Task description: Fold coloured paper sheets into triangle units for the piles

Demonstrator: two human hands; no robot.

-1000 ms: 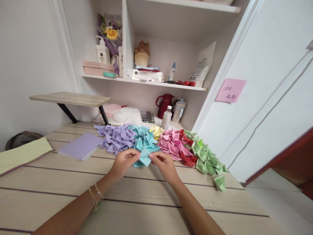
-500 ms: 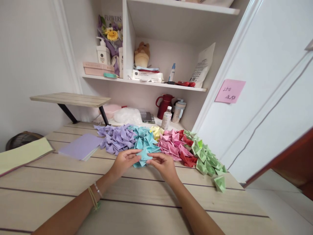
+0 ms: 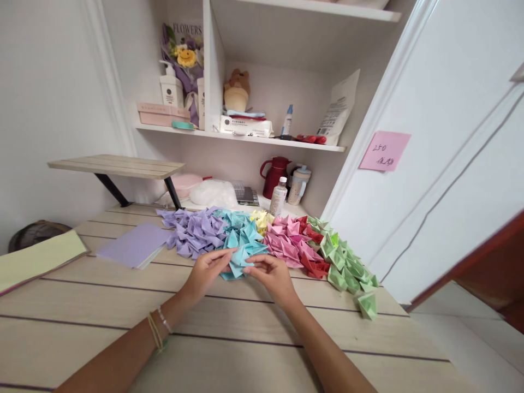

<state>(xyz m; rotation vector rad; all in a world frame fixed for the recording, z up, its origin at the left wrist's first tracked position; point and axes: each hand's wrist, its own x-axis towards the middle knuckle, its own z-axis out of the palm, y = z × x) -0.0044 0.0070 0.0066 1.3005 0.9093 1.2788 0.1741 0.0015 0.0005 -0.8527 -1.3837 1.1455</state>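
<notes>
A light blue paper boat (image 3: 239, 258) is held up between my two hands, in front of a pile of blue paper boats (image 3: 245, 232). My left hand (image 3: 208, 272) pinches its left side between thumb and fingers. On the right side, the thumb and fingers of my right hand (image 3: 272, 274) grip it. Purple paper boats (image 3: 196, 232) are heaped to the left of the blue ones. Pink boats (image 3: 284, 248), a few red boats (image 3: 315, 266) and green boats (image 3: 344, 262) spread out to the right. A small yellow group (image 3: 261, 221) sits behind.
A purple paper stack (image 3: 133, 244) and a yellow paper stack (image 3: 41, 259) lie on the slatted table (image 3: 221, 338) at left. One green boat (image 3: 367, 307) stands near the right edge. A small raised shelf (image 3: 118, 166), a clear bottle (image 3: 278, 196) and a red jug (image 3: 275, 177) are behind.
The fingers of my left hand have shifted slightly left and downward along the blue paper boat. Both hands stay at about the same spot, and the piles look unchanged.
</notes>
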